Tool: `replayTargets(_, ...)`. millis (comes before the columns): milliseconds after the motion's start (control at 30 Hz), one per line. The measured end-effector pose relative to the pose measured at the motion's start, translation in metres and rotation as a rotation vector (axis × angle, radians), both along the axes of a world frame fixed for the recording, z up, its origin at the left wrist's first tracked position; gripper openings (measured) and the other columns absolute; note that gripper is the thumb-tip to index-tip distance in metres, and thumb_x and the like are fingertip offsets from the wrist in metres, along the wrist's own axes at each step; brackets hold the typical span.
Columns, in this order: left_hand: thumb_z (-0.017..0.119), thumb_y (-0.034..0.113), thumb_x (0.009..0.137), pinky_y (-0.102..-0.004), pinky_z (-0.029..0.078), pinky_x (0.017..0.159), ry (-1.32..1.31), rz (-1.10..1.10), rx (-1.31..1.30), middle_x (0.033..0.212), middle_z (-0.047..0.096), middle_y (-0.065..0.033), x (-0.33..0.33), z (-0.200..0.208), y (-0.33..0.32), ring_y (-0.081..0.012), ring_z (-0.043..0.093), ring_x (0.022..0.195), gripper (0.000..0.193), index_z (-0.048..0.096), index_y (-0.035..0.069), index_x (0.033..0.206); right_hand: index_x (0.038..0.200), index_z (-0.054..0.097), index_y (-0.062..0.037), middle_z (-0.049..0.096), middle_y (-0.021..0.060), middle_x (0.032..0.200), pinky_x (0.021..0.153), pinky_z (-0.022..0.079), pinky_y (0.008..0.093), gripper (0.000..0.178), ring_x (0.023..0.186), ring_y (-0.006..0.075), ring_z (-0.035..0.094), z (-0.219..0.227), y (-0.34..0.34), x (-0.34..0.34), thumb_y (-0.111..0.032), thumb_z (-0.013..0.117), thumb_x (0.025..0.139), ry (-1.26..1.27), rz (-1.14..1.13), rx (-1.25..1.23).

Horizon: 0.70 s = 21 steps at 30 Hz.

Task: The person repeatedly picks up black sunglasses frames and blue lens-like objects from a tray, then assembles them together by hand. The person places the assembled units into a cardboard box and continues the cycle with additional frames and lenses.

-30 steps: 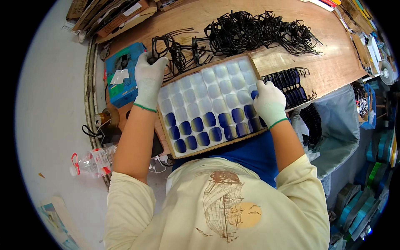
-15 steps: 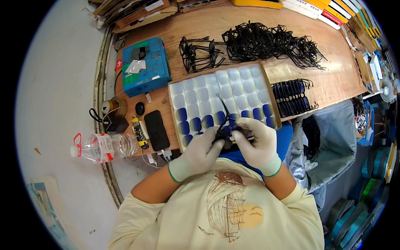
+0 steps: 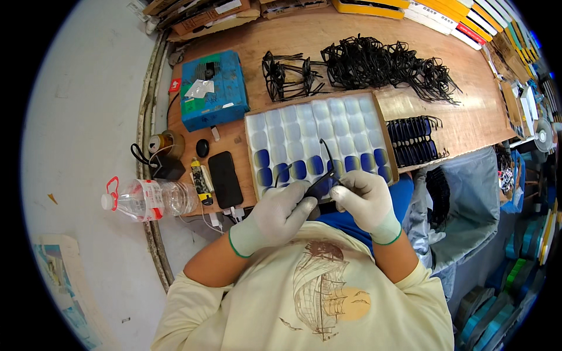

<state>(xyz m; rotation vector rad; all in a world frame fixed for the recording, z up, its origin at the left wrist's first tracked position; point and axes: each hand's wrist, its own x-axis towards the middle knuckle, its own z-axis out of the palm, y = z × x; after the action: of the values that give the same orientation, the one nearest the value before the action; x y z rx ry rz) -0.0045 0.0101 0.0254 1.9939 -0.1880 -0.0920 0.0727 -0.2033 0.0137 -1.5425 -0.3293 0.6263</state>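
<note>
Both hands wear pale knit gloves with green cuffs and meet over the near edge of a lens tray. Between them is a pair of black sunglasses (image 3: 319,186), a dark blue lens showing and one temple pointing up over the tray. My left hand (image 3: 280,215) is closed around one side of it, hiding much of that side. My right hand (image 3: 364,202) pinches its other end between thumb and fingers. Just beyond lies the shallow tray (image 3: 391,139), lined with white pockets. Dark blue lenses (image 3: 298,169) fill its nearer rows; paler lenses or pockets (image 3: 319,128) fill the farther ones.
A tangled heap of black eyeglass frames (image 3: 380,61) lies behind the tray, with several more frames (image 3: 290,76) beside it. Sunglasses in rows (image 3: 414,140) sit at right, above a grey-lined bin (image 3: 468,199). At left are a blue box (image 3: 215,90), a phone (image 3: 225,180) and a plastic bottle (image 3: 152,200).
The sunglasses have turned in my hands, so a dark lens shows more plainly and the raised temple stands farther right. My right hand has shifted slightly right and down. The whole view has shifted a little.
</note>
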Motion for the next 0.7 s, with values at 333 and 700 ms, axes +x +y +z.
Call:
replayTargets(333,0.060,0.013,0.098,-0.0429,0.052,0.063,0.021,0.061,-0.020,0.080,0.066,-0.0205,0.011,0.019,0.001,-0.0390,0.068,0.072,0.017,0.063,-0.001,0.107,0.091,0.069,0.0048,0.060,-0.0001,0.069,0.056,0.043,0.0240,0.017,0.063,0.0040,0.049,0.022,0.003,-0.001,-0.012,0.072,0.093,-0.164,-0.016,-0.048)
replayTargets(700,0.061,0.005,0.094,-0.0390,0.054,0.058,-0.164,0.159,0.150,0.074,0.067,-0.0184,0.010,0.019,-0.019,-0.0315,0.070,0.062,0.029,0.056,-0.007,0.120,0.089,0.066,0.0039,0.067,0.0026,0.075,0.062,0.049,0.0239,0.022,0.067,0.0064,0.059,-0.001,0.012,0.004,-0.016,0.064,0.099,0.131,0.073,0.089)
